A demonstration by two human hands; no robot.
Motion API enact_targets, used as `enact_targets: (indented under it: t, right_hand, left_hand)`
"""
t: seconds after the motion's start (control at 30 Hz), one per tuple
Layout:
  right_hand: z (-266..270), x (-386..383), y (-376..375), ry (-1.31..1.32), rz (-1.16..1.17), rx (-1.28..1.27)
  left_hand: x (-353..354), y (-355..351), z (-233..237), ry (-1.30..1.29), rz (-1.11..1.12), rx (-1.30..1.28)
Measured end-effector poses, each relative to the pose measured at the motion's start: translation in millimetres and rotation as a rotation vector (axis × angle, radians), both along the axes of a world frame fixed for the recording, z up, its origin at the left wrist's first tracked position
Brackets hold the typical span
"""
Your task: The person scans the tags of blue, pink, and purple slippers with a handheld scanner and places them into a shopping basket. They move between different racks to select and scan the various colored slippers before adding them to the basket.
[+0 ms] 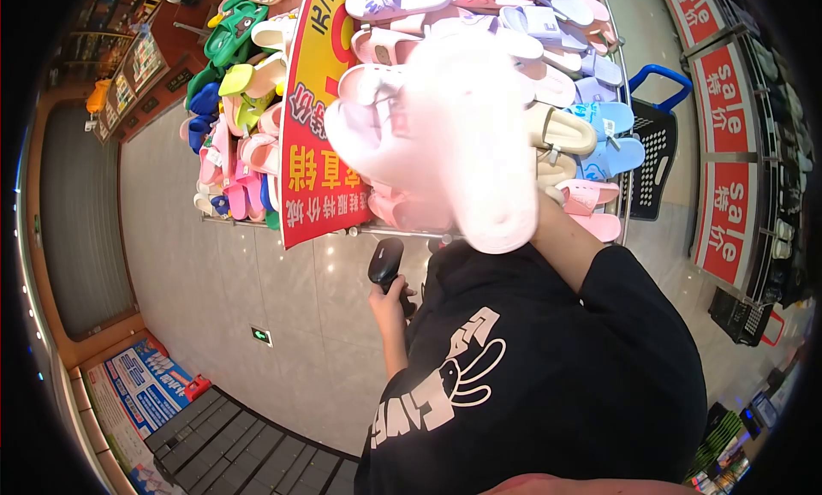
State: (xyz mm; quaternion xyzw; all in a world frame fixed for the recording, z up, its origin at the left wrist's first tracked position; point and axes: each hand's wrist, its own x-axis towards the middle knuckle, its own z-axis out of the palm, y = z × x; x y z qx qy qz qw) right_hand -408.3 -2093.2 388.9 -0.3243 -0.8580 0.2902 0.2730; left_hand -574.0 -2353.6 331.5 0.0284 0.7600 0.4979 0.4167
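Note:
My left hand (390, 301) is low on the left, its fingers closed around a black handheld barcode scanner (385, 262). A pair of pale pink slippers (501, 178) is raised close to the camera, overexposed and partly blurred. My right forearm (561, 236) runs behind that pair; the hand itself is hidden by it, but the pair appears held up in that hand. Behind lies a rack full of slippers, including beige slippers (561, 131), blue slippers (610, 157) and pink slippers (589, 199) to the right.
A red and yellow sale banner (321, 187) hangs over the rack's front. Green, blue and pink clogs (231, 45) fill its left part. At right are a black shopping basket (655, 148) with a blue handle and red sale signs (722, 221). Grey tiled floor (205, 281) stretches leftward.

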Motion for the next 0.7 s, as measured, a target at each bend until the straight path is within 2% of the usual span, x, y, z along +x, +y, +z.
enact_targets:
  t: [0.1, 0.13, 0.27, 0.37, 0.4, 0.43, 0.47, 0.7]
  right_hand:
    - [0, -53, 23, -0.028, 0.016, 0.000]
    - [-2, -39, 9, -0.036, 0.025, 0.000]
    - [1, -64, 3, -0.060, 0.070, -0.003]
    - [13, -57, 5, -0.030, 0.210, 0.151]
    - [-5, -66, 7, -0.029, 0.222, 0.148]
    - [-38, -81, 12, 0.059, 0.101, 0.059]
    - [-45, -90, 16, 0.145, -0.020, -0.030]
    - [-64, -101, 23, 0.093, -0.038, 0.065]
  left_hand:
    - [-2, -2, 0, 0.002, -0.017, -0.026]
    - [-1, -2, 1, -0.006, -0.012, -0.037]
    - [0, -5, -2, 0.012, 0.025, 0.032]
    - [3, -7, 2, -0.023, 0.064, -0.025]
    - [4, -6, 6, -0.024, 0.076, -0.028]
    - [5, -5, 10, -0.042, 0.086, -0.042]
    - [6, -5, 12, -0.060, 0.097, -0.054]
    - [4, -8, -1, -0.025, 0.077, 0.016]
